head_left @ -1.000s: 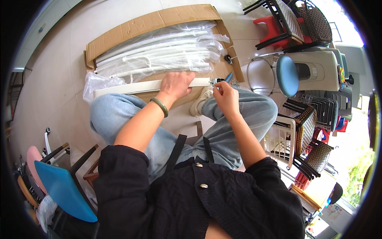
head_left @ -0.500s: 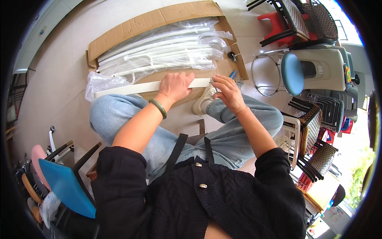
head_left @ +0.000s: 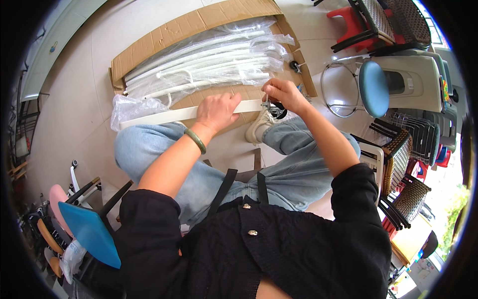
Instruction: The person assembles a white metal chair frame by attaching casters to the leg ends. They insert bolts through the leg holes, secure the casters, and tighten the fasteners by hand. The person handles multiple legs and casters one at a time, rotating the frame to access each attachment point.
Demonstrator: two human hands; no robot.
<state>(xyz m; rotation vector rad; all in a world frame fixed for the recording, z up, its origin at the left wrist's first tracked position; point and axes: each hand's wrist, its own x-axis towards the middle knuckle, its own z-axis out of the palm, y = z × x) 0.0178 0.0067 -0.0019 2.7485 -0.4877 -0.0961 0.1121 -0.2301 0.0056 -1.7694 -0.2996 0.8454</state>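
Observation:
A flat white metal bar (head_left: 164,117) lies across in front of me, its left part above my left knee. My left hand (head_left: 217,111), with a green bangle on the wrist, is closed around the bar right of its middle. At the bar's right end sits a black caster wheel (head_left: 279,112) with a shiny metal fitting. My right hand (head_left: 286,95) is just above this wheel, thumb and fingers pinched together by the fitting. What they grip is too small to make out.
Beyond the bar, an open cardboard box (head_left: 199,21) holds several white tubes (head_left: 209,60) in clear plastic. Another caster (head_left: 295,66) lies at its right edge. A blue round stool (head_left: 373,89) and stacked woven chairs (head_left: 398,144) stand right; a blue chair (head_left: 92,234) stands left.
My right hand has risen slightly and turned, its spread fingers now pinched together. The caster wheel at the bar's end has come into sight. My left hand keeps its hold on the bar.

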